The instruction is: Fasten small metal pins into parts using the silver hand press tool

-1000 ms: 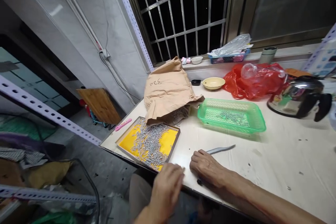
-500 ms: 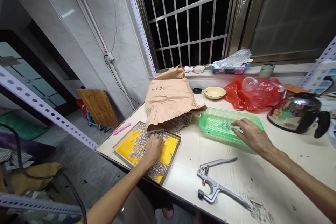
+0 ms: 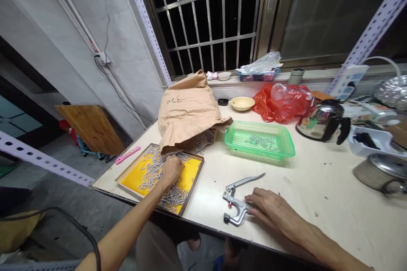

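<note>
My left hand point(image 3: 171, 169) rests with curled fingers in a yellow tray point(image 3: 129, 177) full of small metal pins point(image 3: 151, 169); what its fingertips pinch is hidden. My right hand point(image 3: 270, 210) lies on the table over the handle of a pair of metal hand pliers point(image 3: 235, 203), fingers wrapped on it. A green plastic basket point(image 3: 259, 152) holding several pins stands behind the pliers. A brown paper sack point(image 3: 187, 112) spills more pins beside the tray.
A steel kettle point(image 3: 321, 119), a red plastic bag point(image 3: 281, 101), a yellow bowl point(image 3: 242, 103) and a steel pot point(image 3: 380, 171) stand on the table point(image 3: 318, 186). A pink cutter point(image 3: 127, 155) lies at the left edge. A barred window is behind.
My right hand came back from the green basket to the pliers near the front edge. My left hand stayed in the yellow tray. The view swung right.
</note>
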The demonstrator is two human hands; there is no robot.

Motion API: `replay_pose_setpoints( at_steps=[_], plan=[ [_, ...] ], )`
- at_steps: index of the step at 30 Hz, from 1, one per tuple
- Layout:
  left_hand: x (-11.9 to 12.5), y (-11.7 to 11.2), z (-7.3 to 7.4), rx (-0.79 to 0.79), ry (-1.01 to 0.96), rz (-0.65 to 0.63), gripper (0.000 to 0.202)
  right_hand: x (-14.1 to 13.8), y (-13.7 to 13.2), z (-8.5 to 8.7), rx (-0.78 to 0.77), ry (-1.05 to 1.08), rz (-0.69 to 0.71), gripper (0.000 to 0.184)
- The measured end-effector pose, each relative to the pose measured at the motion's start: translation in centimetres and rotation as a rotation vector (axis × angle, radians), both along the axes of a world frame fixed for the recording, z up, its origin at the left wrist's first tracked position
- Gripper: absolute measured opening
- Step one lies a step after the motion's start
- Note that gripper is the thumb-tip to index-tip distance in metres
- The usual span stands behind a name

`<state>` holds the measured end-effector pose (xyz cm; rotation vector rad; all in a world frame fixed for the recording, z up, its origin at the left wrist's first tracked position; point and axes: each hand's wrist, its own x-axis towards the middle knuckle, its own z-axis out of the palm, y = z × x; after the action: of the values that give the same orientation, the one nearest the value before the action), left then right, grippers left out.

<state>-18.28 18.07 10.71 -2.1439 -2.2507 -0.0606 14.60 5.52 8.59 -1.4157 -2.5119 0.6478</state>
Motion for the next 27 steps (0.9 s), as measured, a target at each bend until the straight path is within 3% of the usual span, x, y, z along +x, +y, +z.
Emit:
replay_pose_setpoints(
  at_steps=[3,5,8,11,19,27],
  plan=[
    [0.7,-1.0,1.3,0.025,-0.072,-0.052,0.017,-0.1,-0.8,0.5,-0.023,-0.017,-0.022,0.020],
    [1.9,-2.6,1.8,-0.005,-0.278,-0.087,0.019,0.1,-0.9,0.4,-0.021,-0.013,-0.032,0.019],
    [4.6,-5.7,1.8,-0.202,-0.759,-0.102,0.026,0.3,-0.9,-0.4,0.010,0.000,-0.040,0.021],
    [7.1,-8.4,0.9,-0.426,-1.029,-0.066,0.039,0.5,-0.7,-1.3,0.052,0.013,-0.043,0.018],
    [10.2,-9.8,-1.7,-0.641,-1.212,0.080,0.044,0.3,-0.4,-2.8,0.201,-0.055,-0.028,0.014],
    [11.6,-9.9,-2.8,-0.670,-1.130,0.236,0.046,0.0,-0.7,-3.4,0.295,-0.084,-0.077,0.011]
  ],
)
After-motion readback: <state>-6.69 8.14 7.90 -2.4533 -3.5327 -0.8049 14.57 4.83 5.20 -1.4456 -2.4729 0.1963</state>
